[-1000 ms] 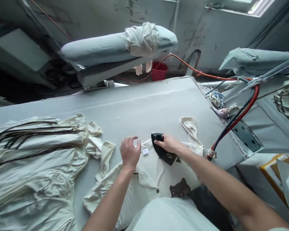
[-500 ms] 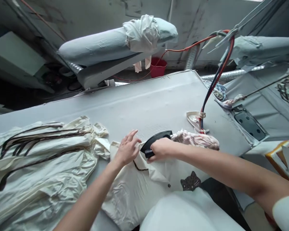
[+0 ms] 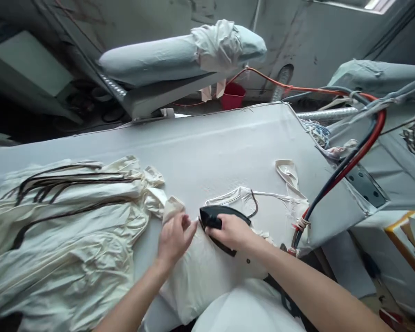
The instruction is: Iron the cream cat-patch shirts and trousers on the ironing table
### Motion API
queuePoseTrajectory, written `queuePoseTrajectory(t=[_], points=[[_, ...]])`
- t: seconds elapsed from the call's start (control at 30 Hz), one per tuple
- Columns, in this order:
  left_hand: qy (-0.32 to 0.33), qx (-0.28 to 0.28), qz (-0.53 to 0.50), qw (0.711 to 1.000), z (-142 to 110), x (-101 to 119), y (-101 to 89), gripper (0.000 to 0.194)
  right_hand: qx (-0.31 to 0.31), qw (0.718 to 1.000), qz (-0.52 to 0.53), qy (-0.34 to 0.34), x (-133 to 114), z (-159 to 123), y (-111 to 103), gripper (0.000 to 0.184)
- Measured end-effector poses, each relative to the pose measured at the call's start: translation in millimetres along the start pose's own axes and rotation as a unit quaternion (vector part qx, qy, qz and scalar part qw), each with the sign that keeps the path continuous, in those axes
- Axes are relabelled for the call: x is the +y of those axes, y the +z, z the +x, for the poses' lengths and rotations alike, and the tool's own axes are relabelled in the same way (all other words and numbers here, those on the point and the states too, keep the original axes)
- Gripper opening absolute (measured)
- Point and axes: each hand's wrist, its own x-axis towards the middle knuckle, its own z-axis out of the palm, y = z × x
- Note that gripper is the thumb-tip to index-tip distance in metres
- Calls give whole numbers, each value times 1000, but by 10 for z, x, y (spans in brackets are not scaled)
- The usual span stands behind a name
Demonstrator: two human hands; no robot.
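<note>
A cream shirt (image 3: 207,267) lies on the grey padded ironing table (image 3: 207,147) close to me. My right hand (image 3: 230,232) is closed round the handle of a black iron (image 3: 221,219) that rests on the shirt. My left hand (image 3: 174,237) sits just left of the iron, its fingers curled and pinching the shirt's cloth near a folded sleeve end (image 3: 173,206). The shirt's dark-trimmed collar (image 3: 249,203) lies beyond the iron.
A heap of cream garments with dark stripes (image 3: 62,230) fills the table's left side. Red and black hoses (image 3: 346,166) arc from the iron up to the right. A padded sleeve board (image 3: 180,57) stands behind the table, and a red bucket (image 3: 233,96) is on the floor.
The iron has slid back toward me on the shirt and turned. The hose swung from overhead down to the right. My left hand went from flat and spread to pinching the cloth.
</note>
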Motion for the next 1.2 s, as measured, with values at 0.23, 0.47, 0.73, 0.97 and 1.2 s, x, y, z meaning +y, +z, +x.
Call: queuePoseTrajectory(t=[0.23,0.47,0.73,0.97,1.2], points=[[-218,-164,40,961,-861,-726,-326,43,-47,983,-164,-62,-351,454,-166,43],[-286,-172,13,943,-888,-929,-378,38,-216,882,-324,-266,-1235,449,545,45],[-90,59,-164,981,-152,-217,-12,25,-99,982,-157,-38,-323,573,-420,55],[-56,119,-73,989,635,555,444,38,59,983,-26,171,704,559,-1490,60],[-90,110,-332,933,589,403,151,43,-70,974,-211,39,721,-771,-450,34]])
